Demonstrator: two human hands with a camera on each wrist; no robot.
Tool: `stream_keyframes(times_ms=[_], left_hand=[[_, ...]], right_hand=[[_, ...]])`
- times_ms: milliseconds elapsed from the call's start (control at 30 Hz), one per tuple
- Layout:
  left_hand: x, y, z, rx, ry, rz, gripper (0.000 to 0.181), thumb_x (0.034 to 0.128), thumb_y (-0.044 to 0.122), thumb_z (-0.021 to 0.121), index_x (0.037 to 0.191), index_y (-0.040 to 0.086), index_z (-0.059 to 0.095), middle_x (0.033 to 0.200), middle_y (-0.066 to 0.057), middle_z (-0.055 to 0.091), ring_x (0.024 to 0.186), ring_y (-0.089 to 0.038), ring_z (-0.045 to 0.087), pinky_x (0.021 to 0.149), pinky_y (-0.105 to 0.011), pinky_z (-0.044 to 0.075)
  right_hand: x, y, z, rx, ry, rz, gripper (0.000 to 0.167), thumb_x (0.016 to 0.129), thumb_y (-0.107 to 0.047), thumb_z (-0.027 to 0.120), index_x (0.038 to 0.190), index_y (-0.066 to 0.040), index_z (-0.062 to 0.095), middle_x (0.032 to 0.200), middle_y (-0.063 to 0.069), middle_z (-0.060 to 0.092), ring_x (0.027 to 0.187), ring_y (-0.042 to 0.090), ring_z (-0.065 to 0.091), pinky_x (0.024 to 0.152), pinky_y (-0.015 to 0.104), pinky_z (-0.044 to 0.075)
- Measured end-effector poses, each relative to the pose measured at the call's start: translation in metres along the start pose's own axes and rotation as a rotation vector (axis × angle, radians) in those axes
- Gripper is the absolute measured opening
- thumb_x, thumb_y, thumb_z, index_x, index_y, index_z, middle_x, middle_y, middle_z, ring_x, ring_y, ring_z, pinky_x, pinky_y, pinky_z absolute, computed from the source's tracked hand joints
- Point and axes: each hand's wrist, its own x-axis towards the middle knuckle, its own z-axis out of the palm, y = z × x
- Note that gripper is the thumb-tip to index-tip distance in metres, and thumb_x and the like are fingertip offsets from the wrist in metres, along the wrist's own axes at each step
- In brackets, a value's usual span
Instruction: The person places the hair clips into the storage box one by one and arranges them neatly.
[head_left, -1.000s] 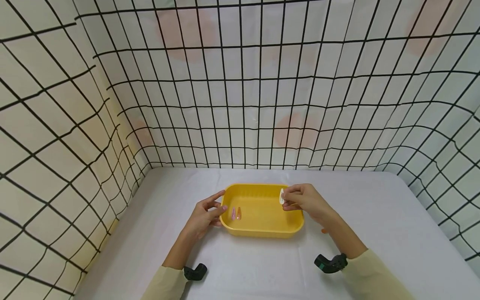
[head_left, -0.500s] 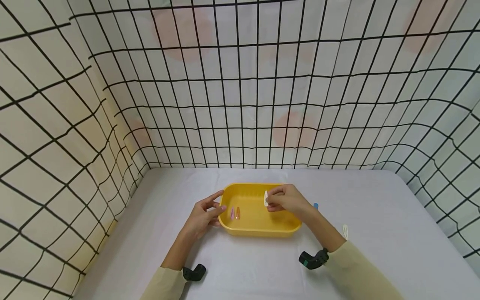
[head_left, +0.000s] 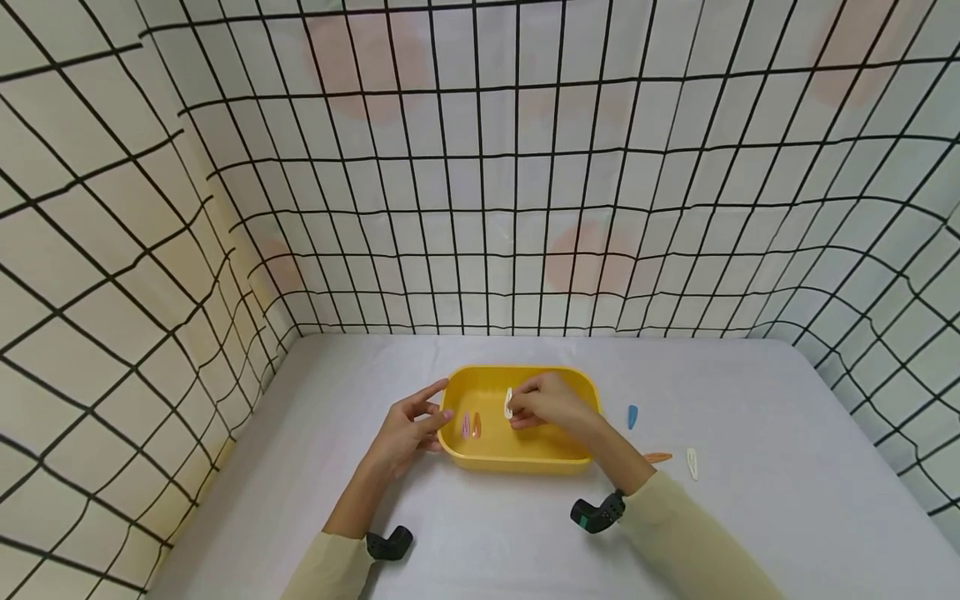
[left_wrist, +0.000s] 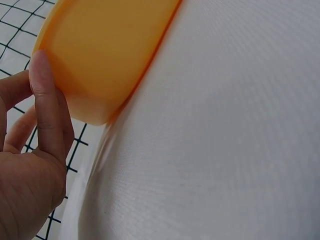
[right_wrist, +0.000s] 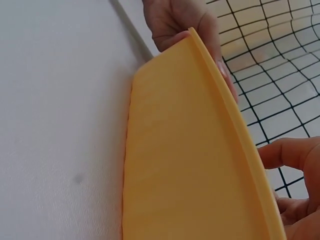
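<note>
The left hand [head_left: 401,435] holds the left end of a yellow tray [head_left: 517,465], its thumb over the rim. In the left wrist view the thumb of this hand [left_wrist: 32,150] lies against the tray wall [left_wrist: 110,55]. Over the tray's middle, the right hand [head_left: 553,403] pinches a white hair clip [head_left: 508,403] upright between thumb and fingers. A pink clip [head_left: 466,425] and an orange clip [head_left: 476,425] lie side by side in the tray's left part. In the right wrist view the tray wall [right_wrist: 175,150] hides the clips, with the right hand [right_wrist: 300,190] partly visible behind the rim.
Right of the tray, a blue clip [head_left: 632,417], an orange clip [head_left: 658,457] and a white clip [head_left: 692,464] lie on the white tabletop [head_left: 757,400]. A black wire grid [head_left: 487,250] stands around the back and sides.
The right hand has moved left over the tray with the white clip, and its arm now uncovers clips on the table at right. The left hand has stayed on the tray.
</note>
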Motion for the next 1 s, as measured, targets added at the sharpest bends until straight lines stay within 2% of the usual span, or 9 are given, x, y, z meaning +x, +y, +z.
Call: stream_keyframes(times_ms=[233,567,833,1000], left_hand=[[-0.001,0.0,0.0,0.003,-0.002,-0.002,0.061,0.0917,0.011,0.078,0.146,0.03,0.059,0.107,-0.01,0.058,0.058,-0.013,0.062,0.055,-0.024,0.06],[-0.001,0.001,0.001,-0.01,-0.008,0.002,0.06,0.0923,0.009,0.077,0.146,0.031,0.059,0.107,-0.009,0.057,0.057,-0.013,0.062,0.055,-0.024,0.06],[-0.001,0.001,0.0,-0.021,-0.026,0.046,0.063,0.0915,0.013,0.079,0.149,0.024,0.057,0.105,-0.009,0.057,0.057,-0.011,0.063,0.052,-0.024,0.06],[-0.001,0.001,0.0,-0.026,-0.031,0.04,0.062,0.0916,0.011,0.078,0.148,0.026,0.057,0.105,-0.009,0.056,0.057,-0.012,0.063,0.053,-0.024,0.06]], right_hand=[[0.012,0.003,0.015,-0.06,-0.038,0.035,0.015,0.094,-0.006,0.072,0.102,0.006,0.075,0.084,0.013,0.073,0.064,0.015,0.07,0.067,0.03,0.065],[0.02,0.006,0.029,-0.174,-0.013,0.049,0.009,0.091,-0.006,0.074,0.093,0.002,0.077,0.076,0.011,0.073,0.058,0.014,0.067,0.059,0.024,0.062],[0.022,0.006,0.037,-0.192,0.001,0.07,0.007,0.091,-0.003,0.072,0.089,0.003,0.075,0.074,0.011,0.07,0.056,0.015,0.066,0.058,0.026,0.063],[0.022,0.008,0.039,-0.221,0.022,0.058,0.008,0.09,-0.004,0.075,0.085,0.002,0.075,0.072,0.01,0.071,0.054,0.015,0.066,0.056,0.026,0.062]])
